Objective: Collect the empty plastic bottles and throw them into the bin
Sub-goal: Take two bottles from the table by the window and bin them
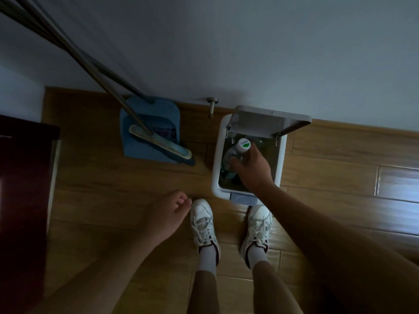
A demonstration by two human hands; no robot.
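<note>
A white pedal bin [216,168] stands on the wood floor against the wall, its lid [269,120] swung up. My right hand [252,171] is over the opening, shut on a clear plastic bottle [230,155] with a white and green cap, held upright inside the bin's mouth. The dark interior shows other clear plastic beneath, hard to make out. My left hand [169,211] hangs to the left of the bin, fingers loosely curled and holding nothing.
A blue dustpan [145,123] with a broom head [161,145] and long metal handles leans against the wall left of the bin. A dark red cabinet [25,177] stands at far left. My two white sneakers [203,223] are just before the bin's pedal [243,198].
</note>
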